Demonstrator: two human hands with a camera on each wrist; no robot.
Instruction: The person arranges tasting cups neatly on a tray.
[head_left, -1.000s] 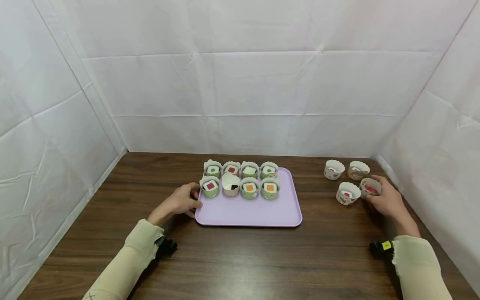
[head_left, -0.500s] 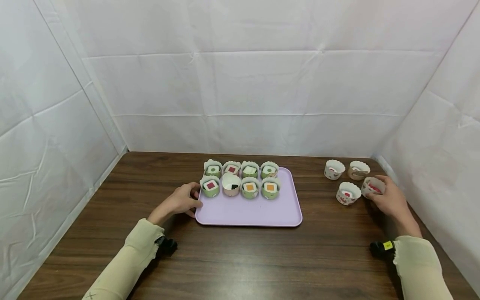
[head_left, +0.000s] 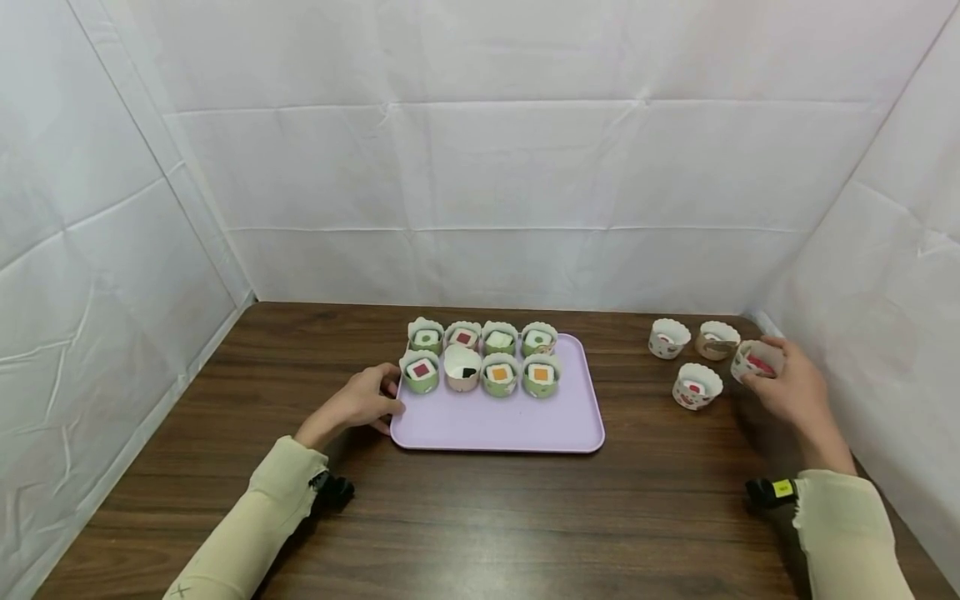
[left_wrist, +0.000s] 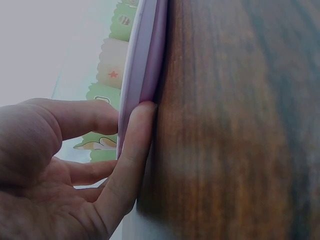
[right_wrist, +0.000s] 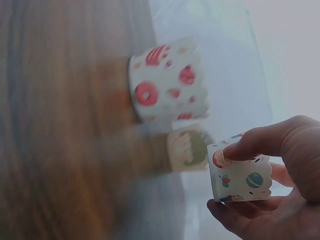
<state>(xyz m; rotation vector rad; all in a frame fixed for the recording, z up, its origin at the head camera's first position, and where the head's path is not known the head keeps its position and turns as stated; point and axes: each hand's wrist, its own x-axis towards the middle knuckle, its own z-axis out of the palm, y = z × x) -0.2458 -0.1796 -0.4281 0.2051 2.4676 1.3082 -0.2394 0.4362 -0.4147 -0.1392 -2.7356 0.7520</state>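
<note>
At the table's right side my right hand (head_left: 798, 392) holds a white paper baking cup (head_left: 754, 360) with something red inside. In the right wrist view the printed wall of this baking cup (right_wrist: 245, 179) is pinched between thumb and fingers. My left hand (head_left: 360, 398) grips the left edge of a lilac tray (head_left: 495, 428). The left wrist view has the thumb on the tray's rim (left_wrist: 132, 75) and a finger against its underside. Several green and pink baking cups stand in two rows on the tray; a green cup (head_left: 539, 377) holds a white square piece with an orange centre.
Three more paper cups stand at the right: a white cup (head_left: 668, 339) behind, a tan cup (head_left: 716, 342) beside it, and a red-patterned cup (head_left: 696, 387) nearer. White cloth (head_left: 495, 167) walls the dark wooden table (head_left: 510, 525) at the back and sides.
My right hand has drawn the white baking cup to the right, widening the gap from the red-patterned cup. The left hand and tray stay where they were.
</note>
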